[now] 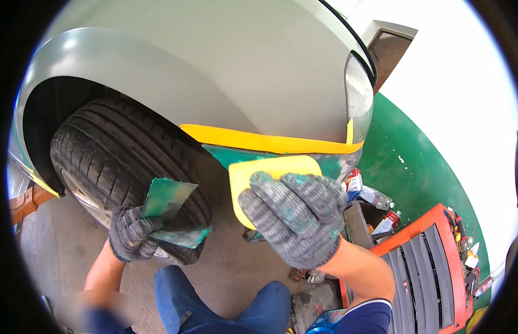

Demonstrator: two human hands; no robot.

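My right hand [295, 222] wears a grey knit glove smeared with green. Its fingers lie over a wide yellow spreader [245, 178], gripping it in front of the car's lower bumper corner. Green filler [221, 156] coats that corner below a strip of yellow masking tape [259, 141]. In my gloved left hand [131, 232], closed near the front tyre, is a pair of thin plates smeared with green filler: an upper plate [169, 197] standing up and a lower plate [185, 237] tilted outward. Whether the yellow spreader touches the bumper, I cannot tell.
A silver car body [214, 72] fills the far side, with a black tyre [114, 156] at left. On the right stand an orange-red tool cart [444, 261] and a bin [356, 220] with cans and bottles. An orange metal bar [31, 203] is at far left.
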